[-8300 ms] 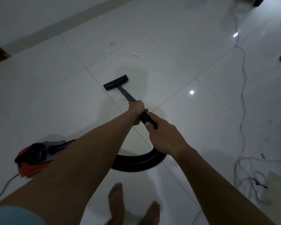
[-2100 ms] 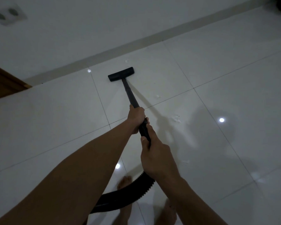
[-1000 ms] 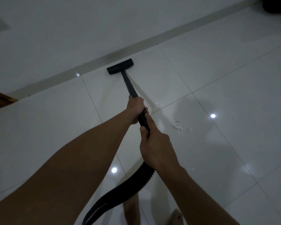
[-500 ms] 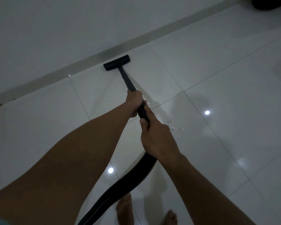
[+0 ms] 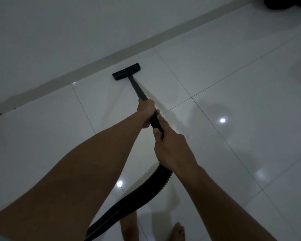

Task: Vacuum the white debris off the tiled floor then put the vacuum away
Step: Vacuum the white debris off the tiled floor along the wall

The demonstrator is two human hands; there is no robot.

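Grips the black wand (image 5: pixel 137 89) with the left hand (image 5: pixel 146 110), fingers curled round it, and the ribbed hose (image 5: pixel 146 186) end with the right hand (image 5: pixel 172 150), likewise wrapped tight. Has the floor head (image 5: pixel 126 71) flat on the tiled floor (image 5: pixel 233 94) just short of the skirting (image 5: pixel 163 40), well apart from the white debris (image 5: pixel 179 129) lying beside the right hand. Best to draw the head back and rightward over those flecks, flat and slow, without lifting.
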